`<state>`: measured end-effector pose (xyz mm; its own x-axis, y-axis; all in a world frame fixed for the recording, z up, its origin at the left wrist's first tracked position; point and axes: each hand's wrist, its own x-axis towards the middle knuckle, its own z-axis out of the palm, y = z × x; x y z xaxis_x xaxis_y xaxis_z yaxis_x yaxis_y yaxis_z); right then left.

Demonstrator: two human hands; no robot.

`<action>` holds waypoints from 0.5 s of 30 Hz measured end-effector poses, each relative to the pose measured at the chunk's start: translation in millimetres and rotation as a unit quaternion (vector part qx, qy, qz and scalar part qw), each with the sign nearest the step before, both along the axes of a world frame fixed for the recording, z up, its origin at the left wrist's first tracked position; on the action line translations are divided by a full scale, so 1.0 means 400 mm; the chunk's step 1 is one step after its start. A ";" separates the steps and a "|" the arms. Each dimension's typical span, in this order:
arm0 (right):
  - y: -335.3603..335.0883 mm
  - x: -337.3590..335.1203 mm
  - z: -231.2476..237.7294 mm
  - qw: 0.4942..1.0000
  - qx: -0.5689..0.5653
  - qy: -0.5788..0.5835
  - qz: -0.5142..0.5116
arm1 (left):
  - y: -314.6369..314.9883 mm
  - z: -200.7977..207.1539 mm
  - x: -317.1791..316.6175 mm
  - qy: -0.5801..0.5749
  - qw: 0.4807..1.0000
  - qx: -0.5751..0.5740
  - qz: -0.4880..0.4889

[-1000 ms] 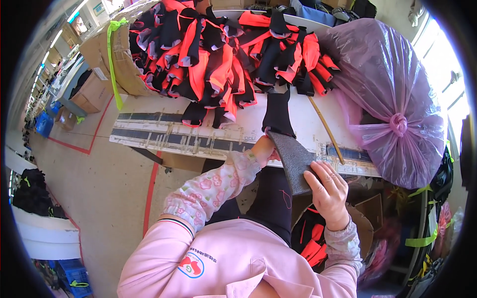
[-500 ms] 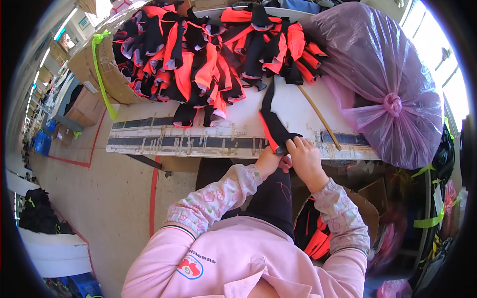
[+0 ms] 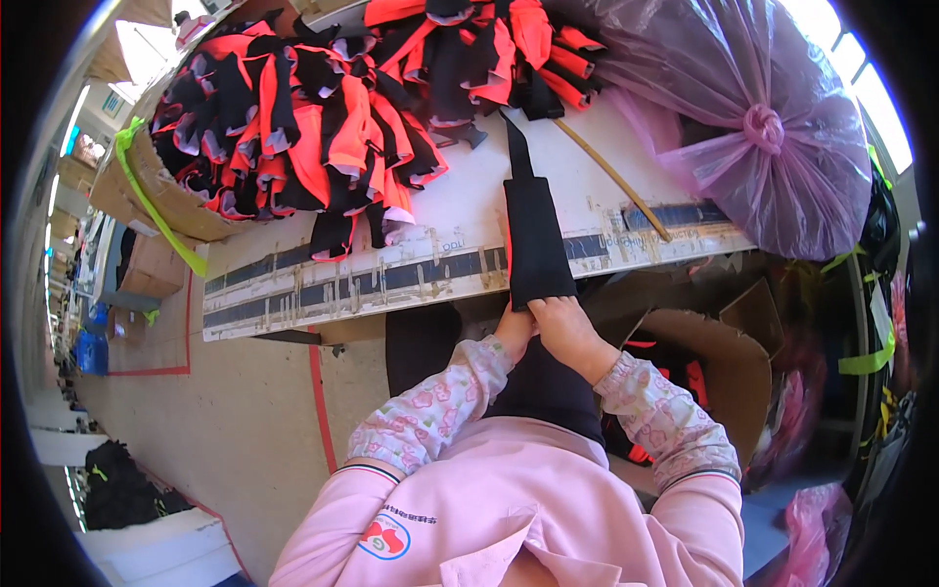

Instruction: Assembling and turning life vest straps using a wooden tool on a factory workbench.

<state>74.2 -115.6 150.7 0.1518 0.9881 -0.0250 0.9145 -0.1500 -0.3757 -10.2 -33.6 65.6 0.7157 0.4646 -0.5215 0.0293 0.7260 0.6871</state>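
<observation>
A black fabric strap [image 3: 538, 240] with an orange edge lies flat over the front of the table, its wide end toward me. From its far end a narrow black band runs toward the heap. My right hand [image 3: 567, 328] grips the near right corner, fingers curled over the edge. My left hand [image 3: 514, 328] is closed at the near left corner, with its fingers partly hidden under the fabric and behind the right hand. Both hands are close together just off the table's front edge.
A heap of black and orange fabric pieces [image 3: 323, 127] covers the back left of the table [image 3: 460, 220]. A wooden stick [image 3: 616, 181] lies right of the strap. A knotted purple plastic bag [image 3: 743, 68] fills the right side. Below stands an open cardboard box [image 3: 729, 367] with similar pieces.
The strap was bent and twisted; now its wide part is spread flat and straight, black face up. My hands have moved slightly down and left. The view has shifted.
</observation>
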 end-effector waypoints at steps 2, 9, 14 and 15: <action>0.008 0.000 -0.017 0.999 -0.040 0.013 -0.003 | 0.002 -0.024 0.002 0.022 1.000 -0.010 -0.008; 0.047 0.014 -0.097 0.981 0.192 -0.027 -0.003 | -0.006 -0.024 -0.005 0.030 0.984 0.168 -0.042; 0.097 0.035 0.012 0.990 -0.116 0.076 -0.014 | 0.001 0.017 -0.003 0.035 0.978 0.205 -0.022; 0.102 0.040 0.045 0.987 -0.114 0.115 -0.007 | 0.003 0.041 0.007 0.026 0.977 0.210 -0.034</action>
<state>90.1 -74.8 168.5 0.1290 0.9509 -0.2813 0.8062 -0.2657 -0.5286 -7.5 -32.5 82.0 0.7299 0.5981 -0.3309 0.1095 0.3756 0.9203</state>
